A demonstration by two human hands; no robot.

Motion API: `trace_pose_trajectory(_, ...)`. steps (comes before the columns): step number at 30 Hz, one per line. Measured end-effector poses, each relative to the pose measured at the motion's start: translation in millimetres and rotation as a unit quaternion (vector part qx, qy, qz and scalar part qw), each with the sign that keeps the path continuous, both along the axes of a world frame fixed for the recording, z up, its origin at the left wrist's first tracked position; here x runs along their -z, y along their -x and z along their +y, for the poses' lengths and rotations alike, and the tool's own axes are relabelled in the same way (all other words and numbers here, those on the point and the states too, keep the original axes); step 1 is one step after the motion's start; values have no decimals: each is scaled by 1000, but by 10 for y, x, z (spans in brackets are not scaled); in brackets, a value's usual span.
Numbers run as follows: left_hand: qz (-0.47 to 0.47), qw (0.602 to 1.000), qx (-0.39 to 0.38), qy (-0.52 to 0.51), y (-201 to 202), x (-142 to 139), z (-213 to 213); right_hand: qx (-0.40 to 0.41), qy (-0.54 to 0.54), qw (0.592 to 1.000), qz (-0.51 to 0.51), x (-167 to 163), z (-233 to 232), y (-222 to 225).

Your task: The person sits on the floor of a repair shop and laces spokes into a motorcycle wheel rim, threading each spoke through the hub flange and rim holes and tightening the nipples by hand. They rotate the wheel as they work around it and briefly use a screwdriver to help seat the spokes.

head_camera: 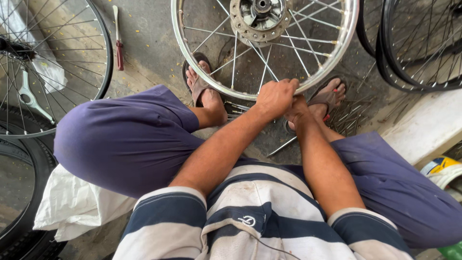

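The person sits low on a concrete floor (pixel 144 43), knees spread in purple trousers, feet in brown sandals. A bare silver metal wheel rim with thin steel spokes (pixel 337 58) stands in the upper centre of the frame, its lower arc between the two feet; its grey metal hub with a ring of holes (pixel 260 17) sits at the top edge.

The left hand (pixel 275 96) is curled into a closed fist on the lower arc of the rim, knuckles up, fingers wrapped over the rim edge. The right hand (pixel 297 110) lies just beneath and partly behind the left, touching it; its fingers are hidden, so how far they are closed and what they grip cannot be told.

A scatter of loose steel spokes (pixel 356 113) lies on the floor right of centre, beside the right foot. At upper left, a red-handled screwdriver (pixel 118 41) lies on the floor beside a black-tyred spoked wheel (pixel 103 58), under which a silver wrench (pixel 29 96) shows. More black tyres (pixel 418 53) fill the upper right. A white cloth sack (pixel 72 207) lies at lower left.
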State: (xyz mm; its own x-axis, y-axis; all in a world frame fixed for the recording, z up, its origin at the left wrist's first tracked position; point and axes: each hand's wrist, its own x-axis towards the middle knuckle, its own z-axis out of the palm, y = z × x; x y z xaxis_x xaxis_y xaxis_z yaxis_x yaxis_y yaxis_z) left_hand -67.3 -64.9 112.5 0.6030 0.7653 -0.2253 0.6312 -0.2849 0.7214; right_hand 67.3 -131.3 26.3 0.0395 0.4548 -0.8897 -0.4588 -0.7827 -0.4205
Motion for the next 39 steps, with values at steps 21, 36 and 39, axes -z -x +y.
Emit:
trace_pose_trajectory(21,209,956,-186,90,866,886,83,-43,-68,991,104,43,170,-371)
trace_pose_trajectory(36,173,919,-352,39,675,523,273,-324,-248,727,-552,246,459,-369)
trace_pose_trajectory(39,166,939,-291,-73,629,542,283,-366,-207,690,-589,270,310,-303)
